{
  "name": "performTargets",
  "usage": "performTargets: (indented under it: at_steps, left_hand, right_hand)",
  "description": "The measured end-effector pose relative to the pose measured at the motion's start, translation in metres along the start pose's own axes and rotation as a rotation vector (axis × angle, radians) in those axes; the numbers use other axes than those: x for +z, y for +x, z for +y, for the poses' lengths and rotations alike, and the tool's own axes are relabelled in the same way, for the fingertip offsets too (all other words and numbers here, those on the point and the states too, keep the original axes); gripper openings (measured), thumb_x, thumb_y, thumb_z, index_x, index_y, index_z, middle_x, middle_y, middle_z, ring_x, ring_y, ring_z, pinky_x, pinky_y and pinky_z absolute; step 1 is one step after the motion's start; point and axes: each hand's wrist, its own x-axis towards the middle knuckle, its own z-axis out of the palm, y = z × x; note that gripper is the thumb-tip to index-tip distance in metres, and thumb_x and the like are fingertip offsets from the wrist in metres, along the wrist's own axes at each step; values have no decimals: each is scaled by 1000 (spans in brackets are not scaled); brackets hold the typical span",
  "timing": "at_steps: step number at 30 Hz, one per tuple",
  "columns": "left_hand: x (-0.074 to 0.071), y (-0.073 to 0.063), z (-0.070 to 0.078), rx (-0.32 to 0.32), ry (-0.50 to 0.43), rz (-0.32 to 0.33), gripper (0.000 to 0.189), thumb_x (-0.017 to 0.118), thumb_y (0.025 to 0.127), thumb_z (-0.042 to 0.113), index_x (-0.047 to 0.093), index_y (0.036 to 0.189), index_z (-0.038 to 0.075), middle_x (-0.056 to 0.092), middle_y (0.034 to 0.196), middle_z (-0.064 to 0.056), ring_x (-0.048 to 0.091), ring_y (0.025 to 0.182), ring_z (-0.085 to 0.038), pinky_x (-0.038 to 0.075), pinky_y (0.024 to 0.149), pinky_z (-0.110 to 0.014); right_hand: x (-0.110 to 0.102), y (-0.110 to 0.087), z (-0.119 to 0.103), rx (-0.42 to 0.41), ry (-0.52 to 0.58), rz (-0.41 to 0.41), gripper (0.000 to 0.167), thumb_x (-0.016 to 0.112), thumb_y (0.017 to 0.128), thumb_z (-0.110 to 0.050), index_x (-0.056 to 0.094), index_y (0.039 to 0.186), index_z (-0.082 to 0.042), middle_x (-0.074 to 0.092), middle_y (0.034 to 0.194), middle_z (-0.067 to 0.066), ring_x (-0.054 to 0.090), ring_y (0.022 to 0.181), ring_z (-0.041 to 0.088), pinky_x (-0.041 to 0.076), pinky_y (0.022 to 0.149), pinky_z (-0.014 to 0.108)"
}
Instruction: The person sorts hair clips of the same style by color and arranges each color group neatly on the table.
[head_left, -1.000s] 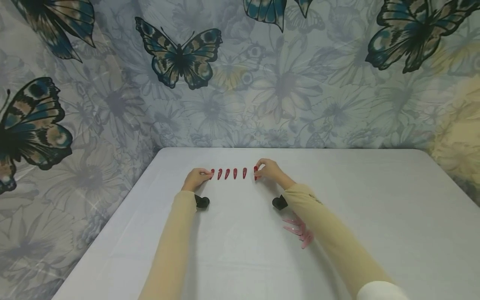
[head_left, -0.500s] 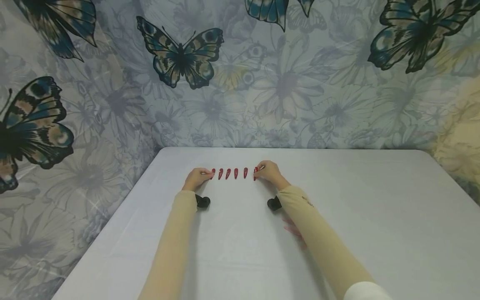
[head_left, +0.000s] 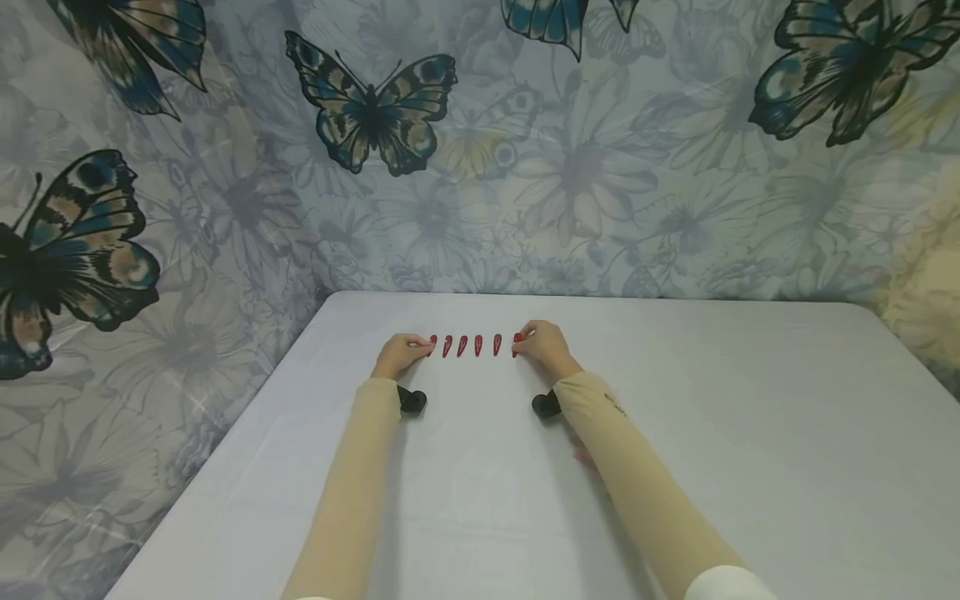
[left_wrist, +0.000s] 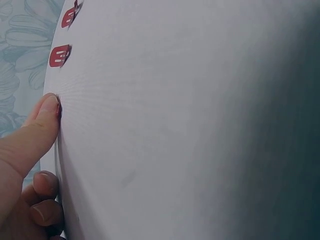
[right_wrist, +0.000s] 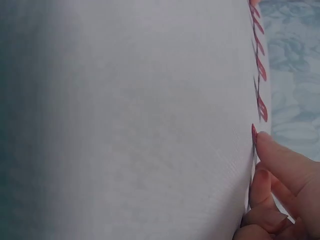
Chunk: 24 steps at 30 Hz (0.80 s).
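Note:
A row of red snap hair clips (head_left: 478, 345) lies on the white table, all standing roughly parallel. At the row's left end my left hand (head_left: 396, 355) pinches the outermost clip (head_left: 432, 342) between thumb and fingers. In the left wrist view the thumb (left_wrist: 44, 117) covers most of that clip, and two slotted red clips (left_wrist: 60, 55) show beyond it. My right hand (head_left: 547, 347) holds the clip at the right end (head_left: 517, 340). Its pointed tip (right_wrist: 253, 130) sticks out past the thumb in the right wrist view, with the other fingers curled below.
Pinkish items (head_left: 582, 454) peek out from under the right sleeve (head_left: 637, 467), which hides most of them. A black wrist camera (head_left: 412, 401) sits at each wrist. Behind the table's far edge hangs a butterfly-patterned wall covering (head_left: 585, 167).
My right hand has drawn the end clip slightly left, nearer the row. The right forearm has swung left and now covers most of the pink pile. My left hand stays at its clip.

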Motion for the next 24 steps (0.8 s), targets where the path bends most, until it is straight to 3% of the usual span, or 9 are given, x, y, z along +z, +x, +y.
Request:
performTargets:
  at_steps: [15, 18, 24]
  left_hand:
    - [2, 1, 1, -8, -10, 10, 31, 67, 93, 27, 71, 111, 2, 64, 128, -18, 55, 124, -36, 39, 109, -48]
    - [0, 0, 1, 7, 1, 14, 30, 66, 94, 26, 71, 110, 2, 65, 127, -19, 56, 122, -36, 40, 108, -49]
    - [0, -1, 0, -15, -9, 14, 31, 66, 93, 26, 71, 111, 1, 63, 131, -18, 54, 126, -35, 39, 109, -48]
  right_hand:
    - [-8, -5, -6, 45, 7, -7, 34, 69, 88, -23, 65, 114, -1, 58, 134, 22, 53, 124, 36, 43, 104, 44]
    - [-8, -1, -5, 58, 13, -23, 39, 69, 88, -26, 64, 118, -1, 56, 136, 22, 53, 123, 35, 45, 101, 42]
    - [-7, 3, 0, 79, 86, -59, 44, 70, 88, -24, 60, 124, 0, 60, 131, 23, 62, 104, 31, 49, 84, 32]
